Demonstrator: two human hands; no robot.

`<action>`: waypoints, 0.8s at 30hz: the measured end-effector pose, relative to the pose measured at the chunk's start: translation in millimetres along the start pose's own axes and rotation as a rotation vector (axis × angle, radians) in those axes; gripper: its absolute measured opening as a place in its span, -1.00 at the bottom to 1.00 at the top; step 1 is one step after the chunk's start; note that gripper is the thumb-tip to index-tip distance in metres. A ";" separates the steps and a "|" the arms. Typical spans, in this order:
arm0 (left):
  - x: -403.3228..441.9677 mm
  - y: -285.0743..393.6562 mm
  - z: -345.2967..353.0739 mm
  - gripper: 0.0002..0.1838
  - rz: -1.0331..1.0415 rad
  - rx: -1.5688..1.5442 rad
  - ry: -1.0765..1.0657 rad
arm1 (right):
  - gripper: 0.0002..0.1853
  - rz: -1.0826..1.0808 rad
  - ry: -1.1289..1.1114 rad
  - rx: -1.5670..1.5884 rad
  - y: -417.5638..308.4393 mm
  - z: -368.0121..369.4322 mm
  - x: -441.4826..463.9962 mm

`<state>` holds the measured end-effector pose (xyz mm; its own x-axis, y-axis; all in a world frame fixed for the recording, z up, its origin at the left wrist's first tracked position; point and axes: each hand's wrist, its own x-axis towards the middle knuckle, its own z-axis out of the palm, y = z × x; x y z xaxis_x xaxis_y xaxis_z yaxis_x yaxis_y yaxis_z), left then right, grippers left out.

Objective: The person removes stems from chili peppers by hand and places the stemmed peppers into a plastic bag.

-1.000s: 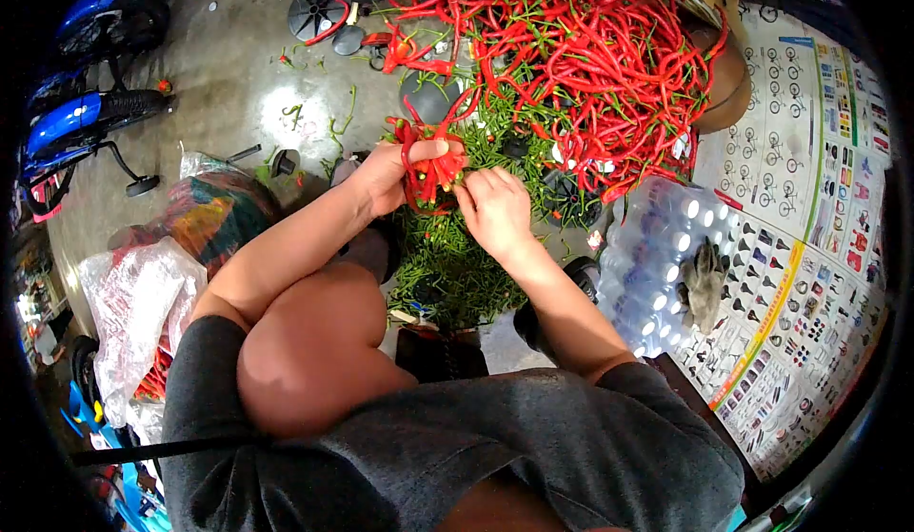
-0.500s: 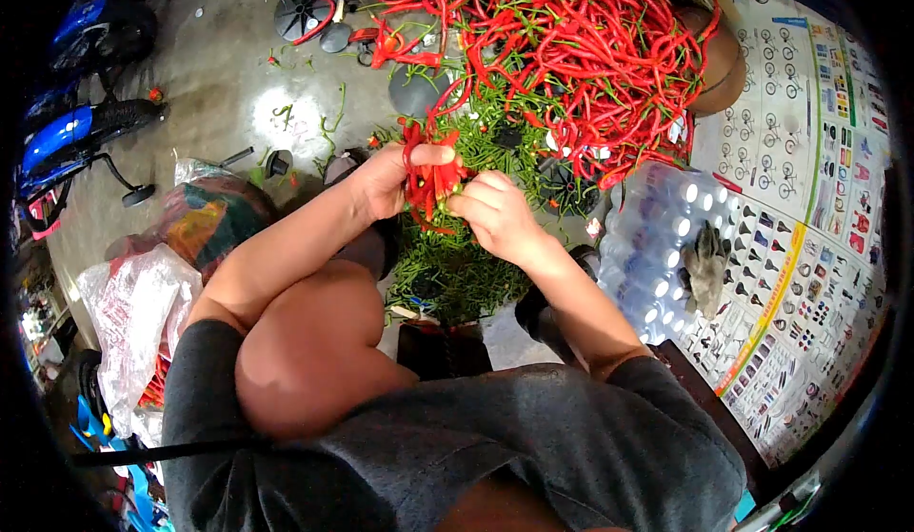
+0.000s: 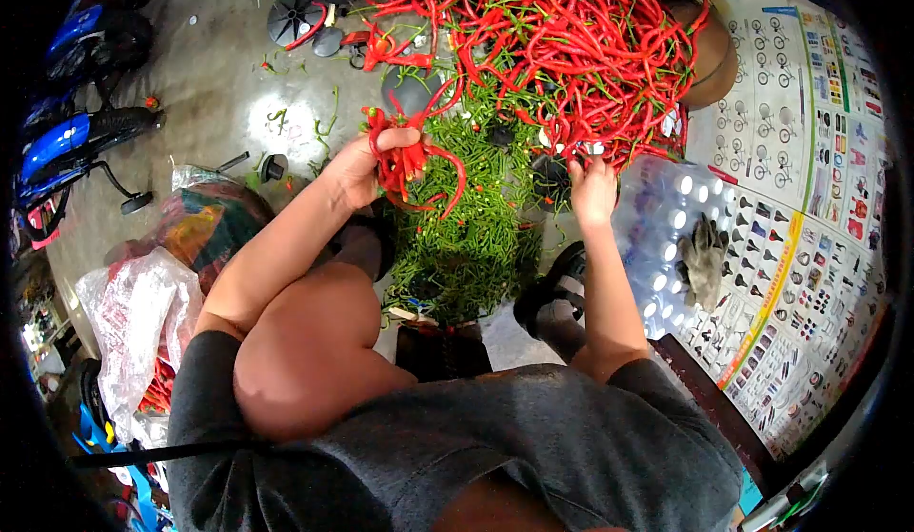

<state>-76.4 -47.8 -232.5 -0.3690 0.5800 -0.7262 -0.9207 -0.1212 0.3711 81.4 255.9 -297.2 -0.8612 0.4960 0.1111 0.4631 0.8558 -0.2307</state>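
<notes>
A bunch of red chilies (image 3: 409, 162) is wrapped in the fingers of my left hand (image 3: 357, 165), with one long curved chili hanging out to its right. My right hand (image 3: 594, 192) is at the lower edge of the large heap of red chilies (image 3: 581, 46); its fingertips touch the heap, and whether they pinch a chili is too small to tell. Green stems (image 3: 462, 246) lie in a thick layer on the floor between my feet, below and between both hands.
Wrapped plastic bottles (image 3: 657, 237) and a grey glove (image 3: 705, 260) lie on the right beside a printed sheet (image 3: 776, 151). Plastic bags (image 3: 138, 313) are at the left, near blue-framed wheels (image 3: 62, 146). Round black discs (image 3: 293, 16) lie at the top.
My right hand has left the held bunch and moved right and up to the red heap. My left hand has shifted slightly left with the bunch.
</notes>
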 end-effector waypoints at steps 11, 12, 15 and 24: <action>-4.6 -11.2 12.3 -0.57 -0.122 0.235 -0.062 | -0.68 1.076 -0.698 1.768 -112.1 -38.0 -53.4; -2.6 -14.0 10.9 -0.57 -0.124 0.254 -0.067 | -0.68 1.025 -0.849 1.785 -120.5 -44.4 -54.7; -3.7 -14.6 8.9 -0.56 -0.115 0.262 -0.056 | -0.71 1.180 -0.469 1.573 -125.6 -31.5 -59.8; -8.5 -14.2 1.5 -0.52 -0.135 0.237 -0.066 | -0.52 1.748 -0.046 1.731 0.2 25.4 -29.7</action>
<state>-60.0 -49.9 -230.7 -0.2284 0.6306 -0.7417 -0.9028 0.1479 0.4038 101.8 237.6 -325.1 -0.0803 0.2814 -0.9562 -0.0421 -0.9594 -0.2788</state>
